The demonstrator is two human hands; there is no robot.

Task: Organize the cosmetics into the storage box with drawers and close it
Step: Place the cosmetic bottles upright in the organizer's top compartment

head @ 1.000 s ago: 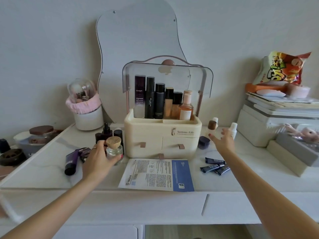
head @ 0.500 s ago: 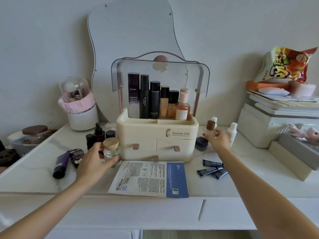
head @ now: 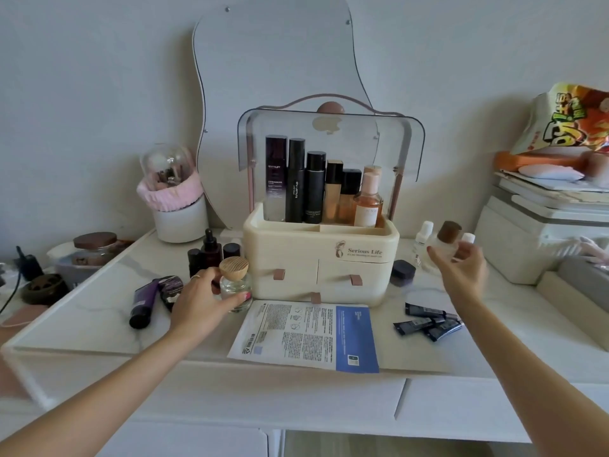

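Note:
The cream storage box (head: 290,255) stands mid-table with its clear lid (head: 329,143) raised and its drawers closed. Several tall bottles (head: 314,189) stand in its top compartment. My left hand (head: 197,303) wraps around a glass bottle with a wooden cap (head: 234,275) left of the box. My right hand (head: 461,270) grips a clear bottle with a brown cap (head: 448,237) right of the box. Loose on the table lie purple tubes (head: 143,301), dark dropper bottles (head: 211,249), a small dark jar (head: 403,273), dark sample tubes (head: 428,323), two small white bottles (head: 422,237) and a sheet-mask packet (head: 306,338).
A wavy mirror (head: 273,61) leans on the wall behind the box. A brush holder with a pink band (head: 174,199) and a brown-lidded jar (head: 94,249) stand at the left. Stacked boxes (head: 540,232) with a snack bag (head: 566,123) fill the right side.
My right hand has reached forward and closed around the brown-capped bottle. My left hand has settled its grip on the wooden-capped bottle. The view has shifted slightly.

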